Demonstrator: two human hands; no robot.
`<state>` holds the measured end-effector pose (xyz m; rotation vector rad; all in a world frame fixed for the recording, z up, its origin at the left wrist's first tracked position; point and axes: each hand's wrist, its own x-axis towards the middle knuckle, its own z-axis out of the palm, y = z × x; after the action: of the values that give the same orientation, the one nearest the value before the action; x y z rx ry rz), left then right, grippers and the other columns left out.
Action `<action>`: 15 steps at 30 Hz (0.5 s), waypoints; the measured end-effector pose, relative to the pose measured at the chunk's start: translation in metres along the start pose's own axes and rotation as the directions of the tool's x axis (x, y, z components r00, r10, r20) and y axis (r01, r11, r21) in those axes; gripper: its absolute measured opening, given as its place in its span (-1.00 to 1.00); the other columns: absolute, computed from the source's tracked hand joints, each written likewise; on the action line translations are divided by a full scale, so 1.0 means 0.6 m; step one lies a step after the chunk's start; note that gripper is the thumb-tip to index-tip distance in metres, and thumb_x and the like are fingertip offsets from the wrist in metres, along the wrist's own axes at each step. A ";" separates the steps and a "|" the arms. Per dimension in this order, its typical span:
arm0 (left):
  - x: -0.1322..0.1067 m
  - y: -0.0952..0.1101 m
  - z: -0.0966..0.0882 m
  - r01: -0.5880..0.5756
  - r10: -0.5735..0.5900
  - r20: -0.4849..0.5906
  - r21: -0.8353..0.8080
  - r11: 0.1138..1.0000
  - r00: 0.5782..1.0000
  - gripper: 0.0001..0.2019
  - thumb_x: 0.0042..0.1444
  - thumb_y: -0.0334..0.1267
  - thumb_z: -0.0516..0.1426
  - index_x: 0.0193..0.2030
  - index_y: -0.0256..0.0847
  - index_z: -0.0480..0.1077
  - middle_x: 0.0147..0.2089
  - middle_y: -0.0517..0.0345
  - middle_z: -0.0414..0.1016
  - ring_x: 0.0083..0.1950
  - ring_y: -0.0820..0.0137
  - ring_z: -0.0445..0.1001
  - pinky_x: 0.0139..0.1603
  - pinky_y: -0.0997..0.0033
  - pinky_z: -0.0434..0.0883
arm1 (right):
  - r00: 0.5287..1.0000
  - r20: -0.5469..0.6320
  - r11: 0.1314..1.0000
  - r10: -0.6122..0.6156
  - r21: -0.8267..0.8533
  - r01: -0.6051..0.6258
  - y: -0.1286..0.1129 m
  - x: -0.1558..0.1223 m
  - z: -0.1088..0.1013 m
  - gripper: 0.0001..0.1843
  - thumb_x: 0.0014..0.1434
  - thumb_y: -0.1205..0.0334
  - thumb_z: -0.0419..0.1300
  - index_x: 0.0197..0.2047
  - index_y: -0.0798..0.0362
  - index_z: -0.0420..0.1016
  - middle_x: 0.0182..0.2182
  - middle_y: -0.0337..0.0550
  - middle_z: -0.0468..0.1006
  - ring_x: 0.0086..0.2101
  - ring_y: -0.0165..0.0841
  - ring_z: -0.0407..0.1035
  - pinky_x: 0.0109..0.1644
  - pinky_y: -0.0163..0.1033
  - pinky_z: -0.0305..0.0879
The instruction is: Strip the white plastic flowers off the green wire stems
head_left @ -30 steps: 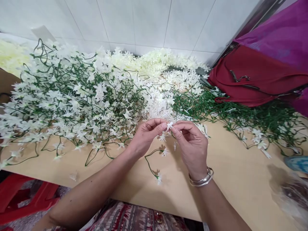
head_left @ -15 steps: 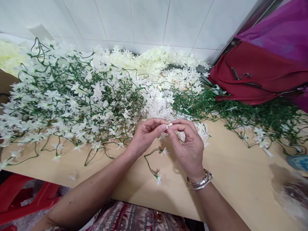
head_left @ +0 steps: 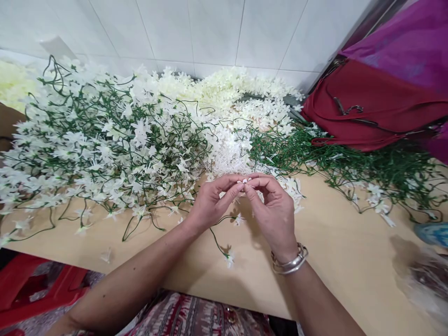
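A small white artificial flower piece (head_left: 245, 181) is pinched between the fingertips of both hands. My left hand (head_left: 215, 198) has its thumb and index finger closed on one side of it. My right hand (head_left: 273, 210), with silver bangles at the wrist, grips the other side. Most of the piece is hidden by the fingers. Just below the hands, a green stem (head_left: 219, 240) with white blossoms lies on the table. Loose white stamen pieces (head_left: 227, 156) are heaped right behind the fingers.
A large heap of white flowers on green stems (head_left: 115, 140) fills the left. Cream petals (head_left: 227, 88) line the tiled wall. Green stems (head_left: 297, 149) lie at right beneath a red bag (head_left: 367, 107). A red stool (head_left: 45, 294) stands below the table's left edge.
The white piece has turned between my fingertips and less of it sticks out above them. Both hands stay close together in nearly the same spot. The view has shifted slightly.
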<state>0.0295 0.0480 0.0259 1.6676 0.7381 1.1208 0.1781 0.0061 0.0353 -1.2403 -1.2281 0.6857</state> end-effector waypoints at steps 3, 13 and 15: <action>-0.003 -0.002 0.001 -0.165 0.171 -0.012 0.190 0.968 0.985 -0.78 0.39 -0.34 0.14 0.09 -0.17 0.53 0.06 0.02 0.67 0.06 0.36 0.64 0.10 0.39 0.53 | 1.000 -0.004 0.997 0.008 0.072 -0.007 0.003 0.000 0.001 -0.96 0.24 0.29 0.33 -0.26 -0.01 0.54 -0.13 -0.11 0.60 -0.05 -0.23 0.51 0.16 0.01 0.38; -0.007 0.025 -0.004 -0.120 0.138 -0.030 0.333 0.935 0.990 -0.75 0.40 -0.29 0.11 0.18 -0.16 0.36 0.08 -0.05 0.59 0.01 0.31 0.64 -0.03 0.38 0.53 | 0.981 -0.172 0.992 -0.085 0.075 0.099 0.012 0.017 -0.010 -0.83 0.12 0.34 0.41 -0.35 -0.01 0.48 -0.34 -0.22 0.58 -0.21 -0.28 0.51 -0.01 -0.09 0.44; -0.006 0.045 -0.017 -0.179 0.177 0.034 0.323 0.929 0.984 -0.85 0.38 -0.30 0.14 0.03 -0.18 0.45 0.01 -0.01 0.60 -0.05 0.35 0.63 -0.04 0.38 0.52 | 0.979 -0.200 0.993 -0.045 0.101 0.067 0.019 0.024 -0.020 -0.77 0.08 0.32 0.43 -0.37 -0.02 0.42 -0.36 -0.23 0.56 -0.23 -0.29 0.51 -0.03 -0.10 0.45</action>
<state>0.0181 0.0393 0.0510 2.0493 0.8149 1.1664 0.1956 0.0181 0.0305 -1.1511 -1.0450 0.5655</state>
